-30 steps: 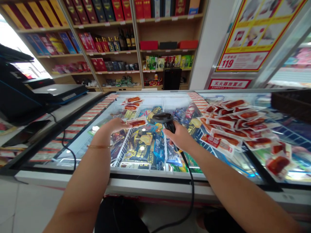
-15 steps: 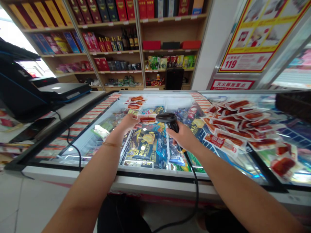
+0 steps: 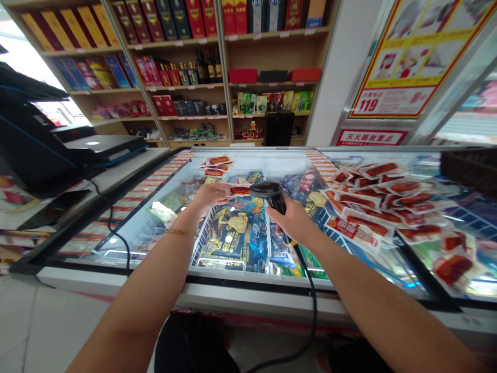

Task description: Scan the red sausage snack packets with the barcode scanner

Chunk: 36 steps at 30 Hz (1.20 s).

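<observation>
Over the glass-topped chest freezer [image 3: 341, 300], my right hand [image 3: 292, 220] is wrapped round the handle of a black barcode scanner [image 3: 266, 190], its cable hanging toward me. My left hand [image 3: 212, 199] is closed on a clear-packed sausage [image 3: 239, 190], partly covered by the fingers and by the scanner's head. The scanner head is right beside the pack; whether they touch I cannot tell. A few packed sausages [image 3: 216, 167] lie on the glass beyond my left hand. A large pile of packed sausages [image 3: 373, 199] spreads over the glass to the right.
Bagged goods [image 3: 233, 233] show under the glass in wire baskets. To the left, a counter carries a flat scale [image 3: 104, 147] and a black cable [image 3: 111, 217] runs onto the freezer. A dark basket [image 3: 469, 168] sits at the right. Shelves [image 3: 174, 88] of boxes and bottles stand behind.
My left hand has shifted slightly right and turned, and its fingers now cover more of the sausage pack. My right hand and the scanner have hardly moved.
</observation>
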Motion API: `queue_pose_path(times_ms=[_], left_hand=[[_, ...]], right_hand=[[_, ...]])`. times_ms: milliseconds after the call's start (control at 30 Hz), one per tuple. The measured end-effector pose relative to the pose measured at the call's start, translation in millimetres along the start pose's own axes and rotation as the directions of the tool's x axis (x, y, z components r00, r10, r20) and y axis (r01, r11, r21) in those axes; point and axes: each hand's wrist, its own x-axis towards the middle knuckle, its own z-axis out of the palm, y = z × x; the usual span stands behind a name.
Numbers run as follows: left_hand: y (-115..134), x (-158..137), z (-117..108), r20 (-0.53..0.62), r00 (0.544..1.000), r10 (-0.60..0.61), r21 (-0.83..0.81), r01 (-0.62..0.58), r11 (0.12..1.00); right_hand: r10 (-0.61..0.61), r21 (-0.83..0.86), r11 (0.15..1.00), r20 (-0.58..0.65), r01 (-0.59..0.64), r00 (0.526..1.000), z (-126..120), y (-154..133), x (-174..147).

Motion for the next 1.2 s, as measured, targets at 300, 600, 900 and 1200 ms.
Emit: queue_pose_path(times_ms=[300,600,900,1200], left_hand=[[-3,1,12,-0.06,0.989,0.136,-0.015,-0.137,0.99],[-3,6,16,-0.23,0.899,0.372,-0.052,-0.393,0.918],[3,3,22,-0.243,0.852,0.463,-0.031,-0.484,0.875],[-3,8,19,-0.297,0.85,0.435,0.082,-0.431,0.899]], right_hand=[[-0.008,0.057,0.998,-0.02,0.009,1.0,1,-4,-4],[-0.049,0.177,0.983,-0.032,0.054,0.998,7,-11,-15],[-0.115,0.149,0.982,-0.012,0.115,0.993,14,-11,-21],[-0.105,0.146,0.984,-0.009,0.105,0.994,13,-13,-20]])
